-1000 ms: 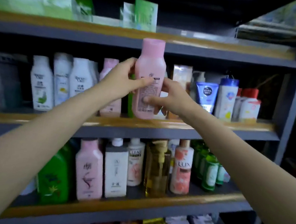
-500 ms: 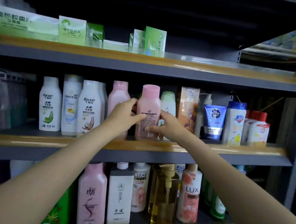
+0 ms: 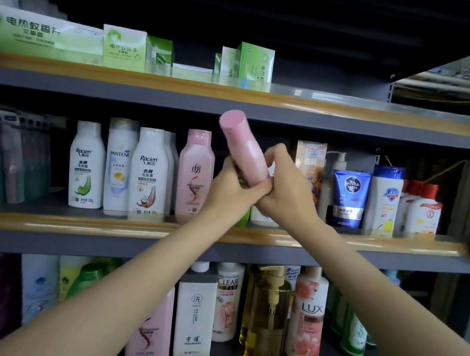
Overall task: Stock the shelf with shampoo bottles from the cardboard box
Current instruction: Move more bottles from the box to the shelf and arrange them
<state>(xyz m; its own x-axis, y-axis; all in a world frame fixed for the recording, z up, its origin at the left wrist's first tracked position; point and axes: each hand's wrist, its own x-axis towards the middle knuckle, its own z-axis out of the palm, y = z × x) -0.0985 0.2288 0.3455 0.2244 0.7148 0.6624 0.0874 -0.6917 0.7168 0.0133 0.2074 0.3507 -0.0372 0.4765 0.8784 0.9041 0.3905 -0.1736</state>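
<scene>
Now, off the dim grey shelf (image 3: 220,237) it stood on, both hands, left (image 3: 230,190) and right (image 3: 287,192), grip the tilted pink bottle (image 3: 243,147).

Half a second ago the pink shampoo bottle (image 3: 244,146) stood upright on the middle shelf (image 3: 72,223); now it is lifted at frame centre, tilted with its cap toward the upper left, the left hand (image 3: 230,190) and right hand (image 3: 285,184) clasped round its lower end.
</scene>
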